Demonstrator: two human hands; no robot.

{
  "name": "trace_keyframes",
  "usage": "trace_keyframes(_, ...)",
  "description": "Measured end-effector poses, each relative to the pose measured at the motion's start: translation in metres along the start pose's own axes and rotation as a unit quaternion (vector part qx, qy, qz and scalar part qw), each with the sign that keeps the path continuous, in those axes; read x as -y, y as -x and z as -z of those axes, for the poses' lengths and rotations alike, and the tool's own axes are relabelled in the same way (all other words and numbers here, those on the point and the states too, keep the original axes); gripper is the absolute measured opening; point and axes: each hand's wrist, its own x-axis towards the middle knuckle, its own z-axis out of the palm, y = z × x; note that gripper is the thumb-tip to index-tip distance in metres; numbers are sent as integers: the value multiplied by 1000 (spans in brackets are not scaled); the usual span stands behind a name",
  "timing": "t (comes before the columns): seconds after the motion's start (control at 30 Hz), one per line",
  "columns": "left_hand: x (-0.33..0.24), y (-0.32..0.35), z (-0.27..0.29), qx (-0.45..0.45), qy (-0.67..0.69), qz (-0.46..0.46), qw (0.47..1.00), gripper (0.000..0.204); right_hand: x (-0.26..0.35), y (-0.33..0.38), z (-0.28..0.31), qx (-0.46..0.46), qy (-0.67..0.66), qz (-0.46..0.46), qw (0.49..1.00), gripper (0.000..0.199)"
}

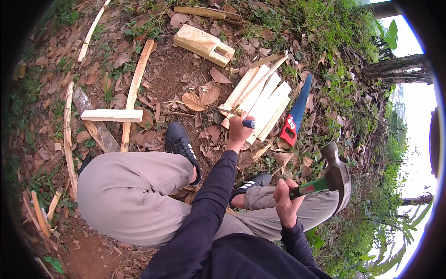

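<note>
Fingers of my left hand [240,131] are curled tight round a dark blue handle [249,123] whose tip pokes out to the right of the fist; what tool it belongs to I cannot tell. That fist sits on the near end of a stack of pale wood slats [259,103], which fans away toward one o'clock. My right hand [286,201] is clamped on the green-and-red grip of a claw hammer [335,174], its steel head raised at three o'clock of the hand, over my right knee.

At eleven o'clock from the left hand I see an open-ended wooden box [203,44] lying on its side on bare earth; its cavity looks hollow, though the inside is too shadowed to be sure. Just beside the slats at three o'clock lies a handsaw [294,114], blue blade and red handle. A short pale wood block [112,115] lies at nine o'clock, crossing a long thin batten [135,87]. My black shoe [182,145] rests between the block and the slats. Dry leaves and grass [325,28] ring everything.
</note>
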Motion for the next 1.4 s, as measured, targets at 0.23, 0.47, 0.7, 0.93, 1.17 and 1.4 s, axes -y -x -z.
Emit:
trace_keyframes(0.23,5,-5,-6,2,9,-11,1000,27,-8,-28,-5,49,192,-7,980,34)
trace_keyframes(0.47,3,-1,1,40,-27,27,998,22,60,-10,10,-60,-278,188,940,38)
trace_keyframes(0.7,9,-14,3,27,-8,7,1000,22,-15,-14,-20,39,186,13,982,35)
trace_keyframes(0.93,5,-3,1,45,-31,9,998,20,-16,-8,-13,-41,-64,84,994,38)
trace_keyframes(1.17,7,-1,2,46,-38,8,998,19,24,-19,-8,-3,149,13,989,32)
trace_keyframes(1.4,4,-1,-1,47,-27,22,998,23,37,-18,2,-107,-316,256,907,33)
